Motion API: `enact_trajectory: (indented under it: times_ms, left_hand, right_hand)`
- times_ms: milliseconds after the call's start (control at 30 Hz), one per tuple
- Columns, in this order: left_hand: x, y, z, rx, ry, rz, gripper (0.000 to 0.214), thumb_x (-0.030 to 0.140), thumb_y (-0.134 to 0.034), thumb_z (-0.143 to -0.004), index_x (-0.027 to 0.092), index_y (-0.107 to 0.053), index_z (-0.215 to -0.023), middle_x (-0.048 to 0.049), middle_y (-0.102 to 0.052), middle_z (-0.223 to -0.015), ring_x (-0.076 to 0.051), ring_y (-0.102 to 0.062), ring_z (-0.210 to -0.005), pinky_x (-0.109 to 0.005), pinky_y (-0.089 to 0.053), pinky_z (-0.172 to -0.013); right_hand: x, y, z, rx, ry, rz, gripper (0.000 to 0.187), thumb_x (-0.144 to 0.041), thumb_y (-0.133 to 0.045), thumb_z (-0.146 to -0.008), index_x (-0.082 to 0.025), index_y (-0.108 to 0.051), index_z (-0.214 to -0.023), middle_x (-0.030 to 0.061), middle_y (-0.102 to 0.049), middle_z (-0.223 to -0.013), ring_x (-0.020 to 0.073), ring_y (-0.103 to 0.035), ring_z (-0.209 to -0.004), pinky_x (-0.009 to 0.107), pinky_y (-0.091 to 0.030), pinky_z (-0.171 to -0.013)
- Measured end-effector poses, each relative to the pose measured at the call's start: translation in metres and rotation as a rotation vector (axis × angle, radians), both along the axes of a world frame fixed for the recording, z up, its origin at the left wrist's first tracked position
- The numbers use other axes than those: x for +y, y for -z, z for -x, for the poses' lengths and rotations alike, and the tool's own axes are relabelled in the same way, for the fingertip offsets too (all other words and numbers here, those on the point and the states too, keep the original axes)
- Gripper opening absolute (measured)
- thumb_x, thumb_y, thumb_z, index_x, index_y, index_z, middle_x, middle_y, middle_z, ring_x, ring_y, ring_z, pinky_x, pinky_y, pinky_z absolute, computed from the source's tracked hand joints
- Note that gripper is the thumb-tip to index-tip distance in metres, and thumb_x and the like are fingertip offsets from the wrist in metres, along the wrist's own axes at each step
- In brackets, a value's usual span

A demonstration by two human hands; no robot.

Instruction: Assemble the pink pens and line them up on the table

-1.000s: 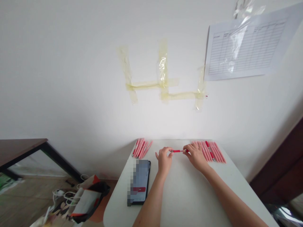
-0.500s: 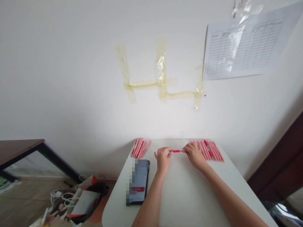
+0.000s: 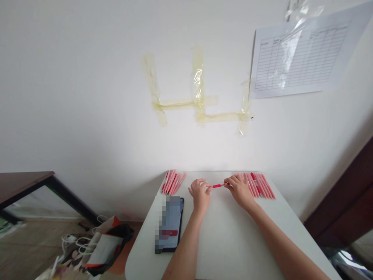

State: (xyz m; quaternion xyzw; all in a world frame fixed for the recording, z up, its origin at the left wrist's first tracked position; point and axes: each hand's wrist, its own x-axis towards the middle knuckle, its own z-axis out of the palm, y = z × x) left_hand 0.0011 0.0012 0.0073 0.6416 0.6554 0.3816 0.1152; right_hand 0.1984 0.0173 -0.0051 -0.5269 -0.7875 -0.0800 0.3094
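Note:
Over the far middle of a white table [image 3: 233, 241], my two hands hold one red pen [image 3: 217, 186] between them, lying level. My left hand [image 3: 200, 193] pinches its left end with the fingertips. My right hand [image 3: 240, 188] closes on its right end. A row of several pink pens [image 3: 260, 185] lies just right of my right hand. Another small bunch of pink pens [image 3: 173, 182] lies at the table's far left corner.
A phone [image 3: 170, 224] lies flat near the table's left edge. The white wall behind carries yellowed tape strips [image 3: 199, 101] and a printed sheet [image 3: 300, 58]. On the floor at the left lie a bag and cables [image 3: 99, 249], beside a dark table [image 3: 26, 186].
Both hands keep their grip on the red pen and stay almost still; the view has shifted slightly.

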Motion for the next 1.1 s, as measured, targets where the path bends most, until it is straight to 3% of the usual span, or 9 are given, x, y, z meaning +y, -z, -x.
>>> enact_trajectory:
  times_ms: [300, 567, 800, 933, 1100]
  left_hand:
    - [-0.002, 0.003, -0.001, 0.021, 0.047, -0.039, 0.013, 0.016, -0.059, -0.087, 0.023, -0.069, -0.085, -0.0078, -0.055, -0.135, -0.030, -0.043, -0.137, -0.072, -0.026, -0.114]
    - [-0.004, 0.003, -0.001, 0.043, 0.061, -0.049, 0.013, 0.015, -0.059, -0.085, 0.023, -0.069, -0.083, -0.0083, -0.053, -0.136, -0.031, -0.043, -0.137, -0.068, -0.029, -0.114]
    - [-0.002, -0.001, 0.001, -0.002, 0.010, -0.032, 0.012, 0.017, -0.059, -0.086, 0.023, -0.069, -0.086, -0.0091, -0.052, -0.137, -0.033, -0.041, -0.139, -0.075, -0.023, -0.114]
    - [0.000, -0.002, 0.003, -0.015, -0.034, -0.038, 0.011, 0.019, -0.061, -0.086, 0.024, -0.070, -0.085, -0.0090, -0.054, -0.135, -0.033, -0.044, -0.136, -0.072, -0.027, -0.114]
    - [0.000, -0.003, 0.004, -0.036, -0.048, -0.026, 0.011, 0.019, -0.061, -0.086, 0.024, -0.071, -0.085, -0.0085, -0.055, -0.136, -0.032, -0.044, -0.137, -0.071, -0.027, -0.114]
  right_hand:
    - [0.001, 0.001, 0.002, -0.004, 0.007, 0.035, 0.024, -0.034, -0.044, -0.103, -0.030, -0.067, -0.096, 0.0039, -0.067, -0.096, 0.0262, -0.055, -0.105, 0.070, -0.016, -0.114]
    - [0.002, 0.005, 0.001, -0.035, 0.013, 0.058, 0.027, -0.024, -0.042, -0.100, -0.029, -0.067, -0.093, 0.0052, -0.066, -0.098, 0.0271, -0.052, -0.107, 0.073, -0.014, -0.113]
    - [0.002, 0.003, -0.001, 0.000, 0.029, 0.020, 0.028, -0.042, -0.041, -0.103, -0.029, -0.065, -0.108, 0.0060, -0.067, -0.106, 0.0291, -0.051, -0.112, 0.073, -0.013, -0.113]
    - [0.005, 0.004, -0.007, 0.121, 0.084, -0.021, 0.035, -0.048, -0.040, -0.103, -0.028, -0.060, -0.123, 0.0088, -0.067, -0.113, 0.0308, -0.051, -0.114, 0.070, -0.015, -0.114]
    - [0.011, 0.005, -0.011, 0.500, 0.090, 0.075, 0.049, -0.059, -0.052, -0.093, -0.023, -0.058, -0.126, 0.0101, -0.069, -0.110, 0.0337, -0.053, -0.116, 0.063, -0.032, -0.108]
